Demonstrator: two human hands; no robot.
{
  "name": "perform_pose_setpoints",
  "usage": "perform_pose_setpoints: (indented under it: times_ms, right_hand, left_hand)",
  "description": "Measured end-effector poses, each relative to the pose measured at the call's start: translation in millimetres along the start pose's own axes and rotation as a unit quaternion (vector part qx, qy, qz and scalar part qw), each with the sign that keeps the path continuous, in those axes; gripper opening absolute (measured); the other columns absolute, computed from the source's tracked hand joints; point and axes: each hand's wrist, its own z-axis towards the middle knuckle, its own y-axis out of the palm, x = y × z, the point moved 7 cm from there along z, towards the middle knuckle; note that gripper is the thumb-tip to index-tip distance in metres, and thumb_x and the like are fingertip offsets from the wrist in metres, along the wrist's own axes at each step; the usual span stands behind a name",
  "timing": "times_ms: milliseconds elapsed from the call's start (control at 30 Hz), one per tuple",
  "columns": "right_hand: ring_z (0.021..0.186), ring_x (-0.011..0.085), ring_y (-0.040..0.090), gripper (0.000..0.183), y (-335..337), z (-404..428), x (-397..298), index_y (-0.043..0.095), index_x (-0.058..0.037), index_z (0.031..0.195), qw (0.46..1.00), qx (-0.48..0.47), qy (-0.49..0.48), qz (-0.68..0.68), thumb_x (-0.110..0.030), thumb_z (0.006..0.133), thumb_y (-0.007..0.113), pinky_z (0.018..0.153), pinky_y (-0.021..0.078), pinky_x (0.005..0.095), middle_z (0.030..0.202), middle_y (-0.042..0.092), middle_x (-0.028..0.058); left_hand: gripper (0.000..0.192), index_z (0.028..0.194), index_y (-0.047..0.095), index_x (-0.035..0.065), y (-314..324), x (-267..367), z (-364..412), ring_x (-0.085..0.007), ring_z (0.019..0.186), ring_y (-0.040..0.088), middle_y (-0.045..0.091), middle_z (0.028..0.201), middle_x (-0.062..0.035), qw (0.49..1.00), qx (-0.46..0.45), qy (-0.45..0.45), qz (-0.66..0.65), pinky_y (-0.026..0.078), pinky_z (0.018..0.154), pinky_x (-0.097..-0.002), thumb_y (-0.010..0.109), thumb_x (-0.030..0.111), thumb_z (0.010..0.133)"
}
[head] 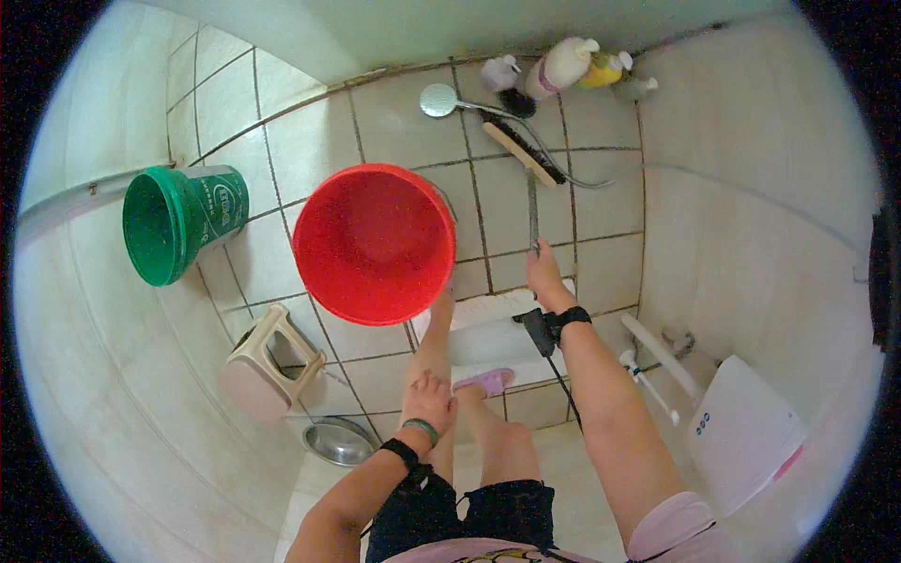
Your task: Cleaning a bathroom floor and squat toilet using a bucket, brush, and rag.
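My right hand grips the grey handle of a floor scrub brush, whose wooden head with black bristles rests on the tiled floor. Alongside the bristles lie a shower head and its hose. My left hand rests on my leg with fingers loosely spread and holds nothing. A large red bucket stands ahead and to the left of my legs; it seems to hold nothing.
Pump bottles line the far wall. At left are a green bucket, a plastic stool and a metal basin. Beneath my legs lies a white squat toilet; a cistern is at right.
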Motion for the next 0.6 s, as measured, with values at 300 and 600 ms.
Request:
perform_pose_setpoints:
  times_ms: [300,600]
  right_hand:
    - [0.082,0.0373,0.054,0.042,17,-48,-68,0.033,-0.0033,0.128,0.980,-0.171,0.102,-0.016,-0.017,0.089,0.041,0.072,0.0440,0.0423,0.099,0.056,0.0216]
    - [0.092,0.0325,0.054,0.045,42,24,-129,0.033,-0.0034,0.129,0.959,-0.116,-0.115,-0.233,-0.021,0.088,0.043,0.079,0.0429,0.0381,0.104,0.055,0.0224]
  left_hand:
    - [0.032,0.100,0.056,0.0040,-52,-28,19,-0.0267,0.104,0.045,0.054,0.105,-0.0124,0.998,-0.009,-0.025,-0.049,0.036,0.089,-0.0394,0.051,0.028,0.079]
    - [0.038,0.109,0.053,0.0035,-54,-30,33,-0.0278,0.107,0.045,0.054,0.108,-0.0124,0.994,0.011,-0.061,-0.086,0.033,0.091,-0.0402,0.049,0.029,0.081]
